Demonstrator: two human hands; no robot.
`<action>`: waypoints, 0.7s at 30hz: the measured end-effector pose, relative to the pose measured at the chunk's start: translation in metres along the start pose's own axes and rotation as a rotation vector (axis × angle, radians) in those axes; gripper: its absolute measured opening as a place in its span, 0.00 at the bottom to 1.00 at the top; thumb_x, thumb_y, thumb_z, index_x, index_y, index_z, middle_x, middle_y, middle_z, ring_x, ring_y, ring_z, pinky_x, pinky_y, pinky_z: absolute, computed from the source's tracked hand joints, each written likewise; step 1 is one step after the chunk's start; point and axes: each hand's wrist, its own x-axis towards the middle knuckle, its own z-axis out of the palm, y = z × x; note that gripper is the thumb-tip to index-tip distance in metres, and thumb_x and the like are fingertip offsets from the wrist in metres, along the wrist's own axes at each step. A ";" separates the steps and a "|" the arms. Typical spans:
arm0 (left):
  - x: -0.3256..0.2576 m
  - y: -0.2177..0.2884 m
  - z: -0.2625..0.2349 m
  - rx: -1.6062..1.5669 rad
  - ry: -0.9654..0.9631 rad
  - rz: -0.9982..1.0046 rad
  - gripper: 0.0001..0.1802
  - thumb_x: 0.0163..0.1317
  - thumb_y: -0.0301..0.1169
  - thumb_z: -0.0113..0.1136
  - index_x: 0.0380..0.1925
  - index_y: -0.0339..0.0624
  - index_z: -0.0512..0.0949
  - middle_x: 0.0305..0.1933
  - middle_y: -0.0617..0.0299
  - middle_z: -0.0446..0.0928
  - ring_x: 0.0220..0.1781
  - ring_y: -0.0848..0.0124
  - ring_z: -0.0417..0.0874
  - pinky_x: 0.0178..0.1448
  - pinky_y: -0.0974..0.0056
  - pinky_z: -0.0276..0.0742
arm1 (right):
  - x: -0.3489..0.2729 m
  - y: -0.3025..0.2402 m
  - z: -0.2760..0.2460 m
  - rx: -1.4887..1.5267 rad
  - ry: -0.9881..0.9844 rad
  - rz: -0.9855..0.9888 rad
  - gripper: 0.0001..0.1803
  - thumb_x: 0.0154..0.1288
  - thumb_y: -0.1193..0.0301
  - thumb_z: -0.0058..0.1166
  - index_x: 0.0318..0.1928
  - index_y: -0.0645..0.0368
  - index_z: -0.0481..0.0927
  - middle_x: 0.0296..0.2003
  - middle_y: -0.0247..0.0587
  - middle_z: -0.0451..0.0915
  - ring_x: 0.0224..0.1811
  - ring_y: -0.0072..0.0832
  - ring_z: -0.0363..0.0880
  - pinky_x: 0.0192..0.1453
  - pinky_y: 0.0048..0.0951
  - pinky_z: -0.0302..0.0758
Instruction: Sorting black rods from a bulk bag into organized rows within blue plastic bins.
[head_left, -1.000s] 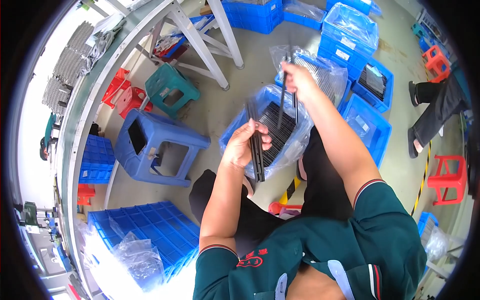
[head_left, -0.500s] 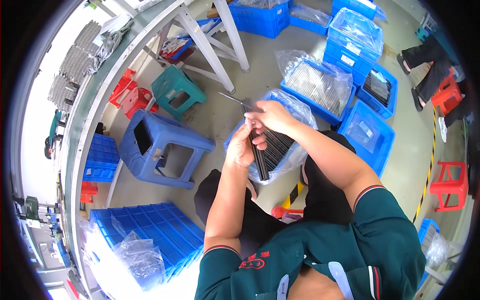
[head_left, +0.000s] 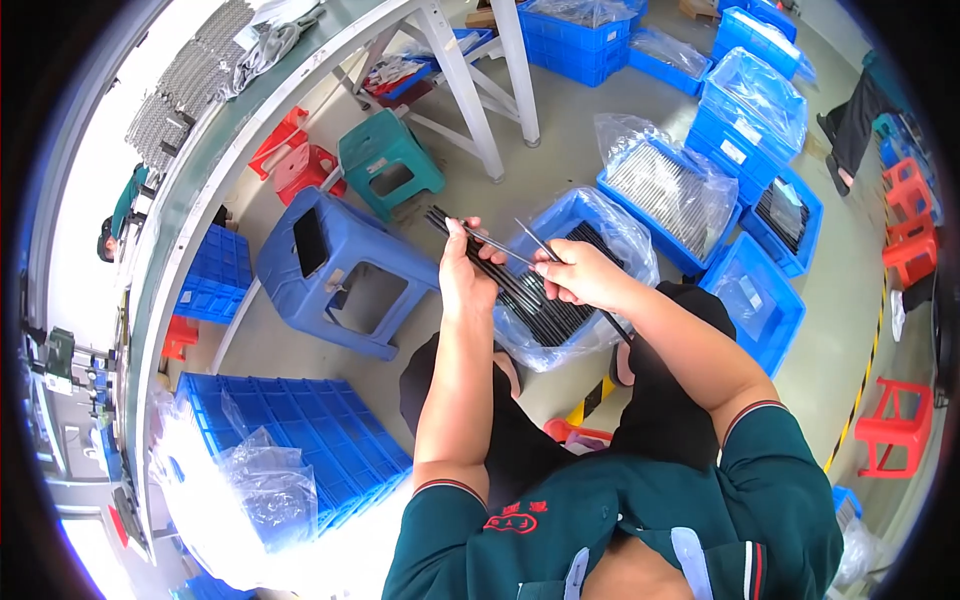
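Moved since the earlier frame: right hand (head_left: 580, 272), now drawn clear of left hand (head_left: 468, 275), while the bundle (head_left: 511, 284), steeper then, slants. Dark rods are thus divided between two grips: left fingers curl around the bundle, right fingertips pinch at least one rod (head_left: 535, 237). Both lie above a tub (head_left: 575, 208) of rods on grey floor (head_left: 560, 130); leftward stand stool (head_left: 275, 255) and table (head_left: 521, 80).

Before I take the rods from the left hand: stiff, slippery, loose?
Likely stiff: the rods look straight, jutting past the left hand. Perhaps slippery, given the glints along them. Probably apt to slide apart: their upper ends look uneven.
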 end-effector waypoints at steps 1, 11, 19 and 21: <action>0.000 -0.001 0.001 0.002 -0.002 -0.002 0.18 0.65 0.47 0.50 0.33 0.43 0.72 0.25 0.69 0.61 0.24 0.77 0.60 0.28 0.70 0.61 | 0.000 -0.001 0.001 0.009 -0.002 0.007 0.10 0.66 0.70 0.45 0.45 0.62 0.70 0.19 0.34 0.73 0.14 0.15 0.64 0.16 0.17 0.59; -0.004 -0.010 0.010 0.116 -0.066 0.076 0.14 0.65 0.40 0.52 0.32 0.40 0.73 0.24 0.68 0.61 0.22 0.77 0.61 0.25 0.71 0.61 | 0.002 -0.003 -0.001 0.338 -0.051 0.144 0.20 0.67 0.71 0.44 0.58 0.58 0.63 0.20 0.36 0.70 0.12 0.16 0.57 0.14 0.18 0.53; -0.011 -0.001 0.021 0.209 -0.127 0.092 0.14 0.65 0.38 0.52 0.31 0.38 0.74 0.21 0.69 0.61 0.20 0.79 0.61 0.24 0.72 0.61 | -0.003 -0.013 -0.012 0.323 -0.123 0.081 0.23 0.66 0.72 0.44 0.62 0.57 0.61 0.21 0.36 0.70 0.13 0.15 0.55 0.14 0.17 0.51; -0.016 -0.010 0.024 0.418 -0.137 0.121 0.14 0.66 0.37 0.49 0.30 0.36 0.74 0.21 0.69 0.62 0.20 0.79 0.61 0.23 0.72 0.60 | -0.001 -0.012 -0.007 0.386 -0.135 0.042 0.20 0.66 0.72 0.44 0.58 0.58 0.64 0.21 0.35 0.69 0.13 0.15 0.55 0.14 0.17 0.52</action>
